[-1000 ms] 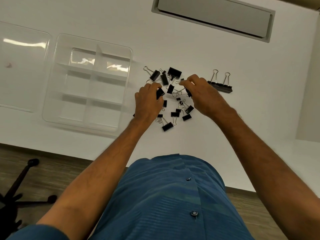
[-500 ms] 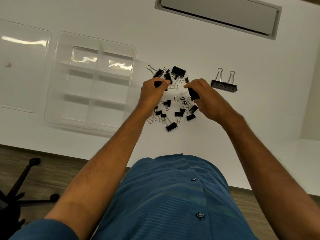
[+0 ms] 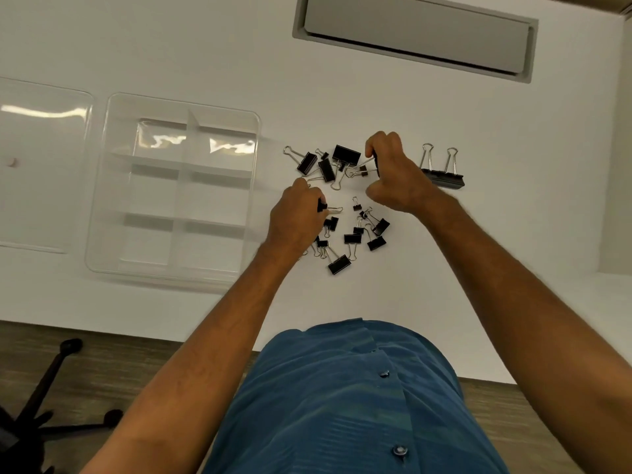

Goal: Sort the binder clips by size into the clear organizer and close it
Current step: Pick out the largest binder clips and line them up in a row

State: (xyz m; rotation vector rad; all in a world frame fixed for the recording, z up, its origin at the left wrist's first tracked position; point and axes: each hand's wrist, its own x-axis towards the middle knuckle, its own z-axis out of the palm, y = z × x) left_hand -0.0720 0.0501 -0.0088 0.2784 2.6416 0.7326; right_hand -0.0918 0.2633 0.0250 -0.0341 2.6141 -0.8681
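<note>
Left hand [image 3: 297,213] pinching a small clip [image 3: 330,210], right hand [image 3: 393,172] pinching another; organizer [image 3: 113,186] toward tabletop's left edge, nearer left hand.

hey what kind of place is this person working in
Most likely an office or workroom. The white desk has a grey flip-up cable hatch set into it, a black rolling chair base stands on wood-look flooring, and the binder clips are office supplies.

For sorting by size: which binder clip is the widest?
The clip lying alone beyond the right hand: its black body is far wider than any in the pile.
</note>
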